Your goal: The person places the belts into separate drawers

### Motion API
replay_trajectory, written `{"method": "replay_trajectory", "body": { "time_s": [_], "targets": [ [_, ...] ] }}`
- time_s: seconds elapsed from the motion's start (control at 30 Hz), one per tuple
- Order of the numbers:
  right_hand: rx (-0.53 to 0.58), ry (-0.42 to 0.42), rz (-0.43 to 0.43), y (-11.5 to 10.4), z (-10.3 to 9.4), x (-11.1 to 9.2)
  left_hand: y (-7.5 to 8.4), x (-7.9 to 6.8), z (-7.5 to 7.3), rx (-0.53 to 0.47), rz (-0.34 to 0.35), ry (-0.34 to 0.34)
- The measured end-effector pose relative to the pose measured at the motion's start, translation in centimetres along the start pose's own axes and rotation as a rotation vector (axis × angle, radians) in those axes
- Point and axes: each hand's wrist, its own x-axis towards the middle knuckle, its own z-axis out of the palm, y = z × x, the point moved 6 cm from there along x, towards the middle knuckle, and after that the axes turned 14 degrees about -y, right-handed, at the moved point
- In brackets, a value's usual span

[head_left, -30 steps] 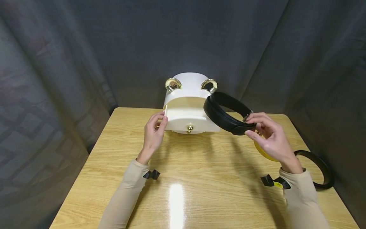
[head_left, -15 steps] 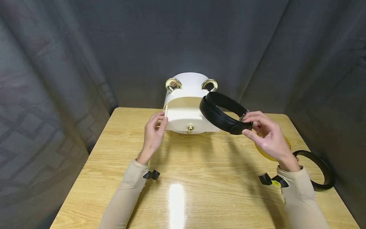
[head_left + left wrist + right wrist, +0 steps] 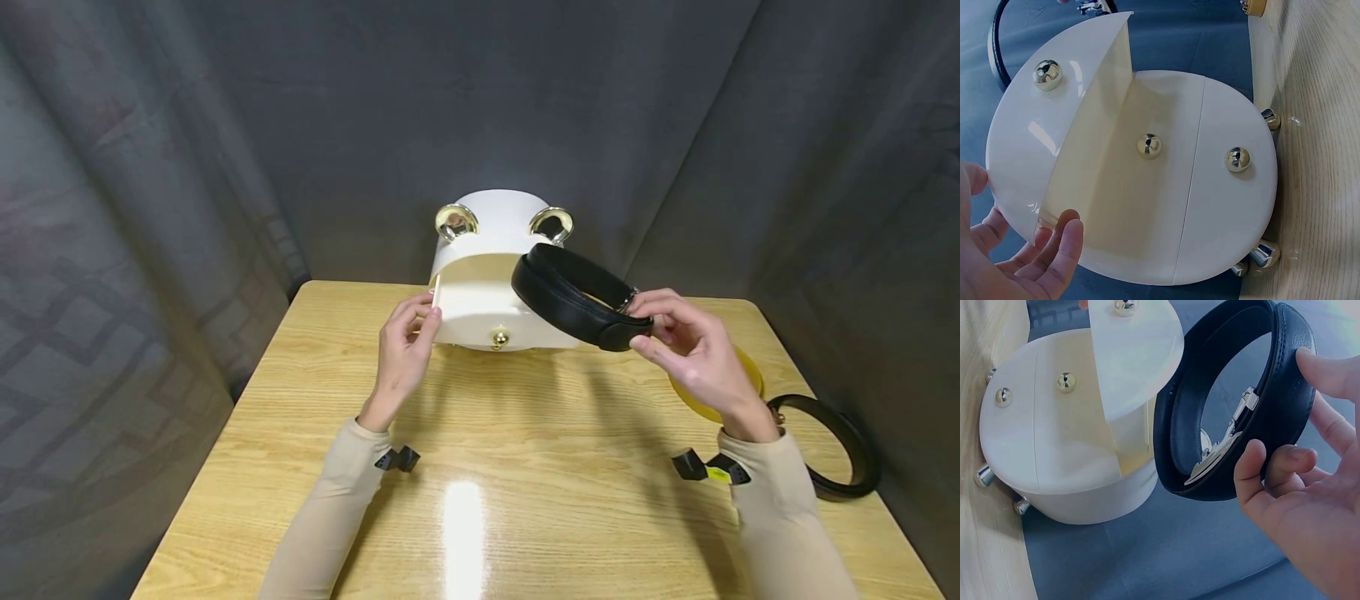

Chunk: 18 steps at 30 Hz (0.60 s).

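A white rounded drawer box [image 3: 498, 217] with two gold ring ears stands at the back of the table. Its top drawer [image 3: 468, 327] is pulled out and has a gold knob. My left hand [image 3: 400, 357] pinches the left edge of this drawer between thumb and fingers. From the right, my right hand [image 3: 701, 354] grips a coiled black leather belt [image 3: 562, 307] by its near end, thumb on the outer face. The belt is tilted, held up above the table, and overlaps the drawer's right side in the head view. A silver buckle [image 3: 1225, 447] shows inside the coil.
Behind my right hand a yellow loop [image 3: 752, 372] lies on the wooden table [image 3: 360, 333], partly hidden. Another coiled dark belt [image 3: 858, 458] sits at the right edge. Grey curtains [image 3: 375, 125] hang close behind and on both sides.
My right hand has moved left with the black belt, bringing it further over the drawer's right side. The left hand stays at the drawer's edge.
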Motion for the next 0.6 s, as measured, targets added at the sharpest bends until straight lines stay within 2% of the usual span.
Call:
{"method": "replay_trajectory", "body": {
  "time_s": [0.13, 0.4, 0.6],
  "targets": [
    [0.059, -0.03, -0.031, 0.1, 0.2, 0.4, 0.0, 0.0, 0.0, 0.007, -0.006, 0.001],
    [0.063, -0.064, -0.023, 0.5, 0.3, 1.0, 0.2, 0.0, 0.0, 0.009, -0.013, -0.001],
    [0.102, -0.085, -0.052, 0.3, 0.5, 1.2, 0.3, 0.0, 0.0, 0.002, -0.002, -0.003]
  ]
}}
